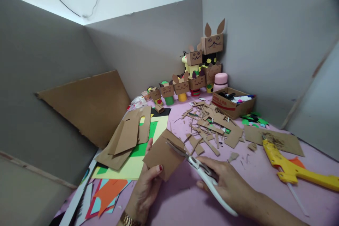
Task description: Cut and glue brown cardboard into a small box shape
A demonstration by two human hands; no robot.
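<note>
A brown piece of cardboard (161, 155) is gripped in my left hand (150, 180), the thumb on its near face and the other fingers behind it. My right hand (225, 180) holds scissors (205, 176) with white handles. The scissor blades lie along the cardboard's upper right part, around a folded flap (173, 139). Whether the blades are fully closed on it is hard to make out. Cardboard scraps (209, 127) lie in a loose heap just beyond the scissors.
Cardboard animal figures (181, 86) line the back. A box of pens (233, 102) and a pink flask (220, 82) stand right of them. At right a yellow glue gun (286, 169) rests partly on cardboard. Larger cardboard pieces (127, 137) and coloured paper (109, 194) lie at left.
</note>
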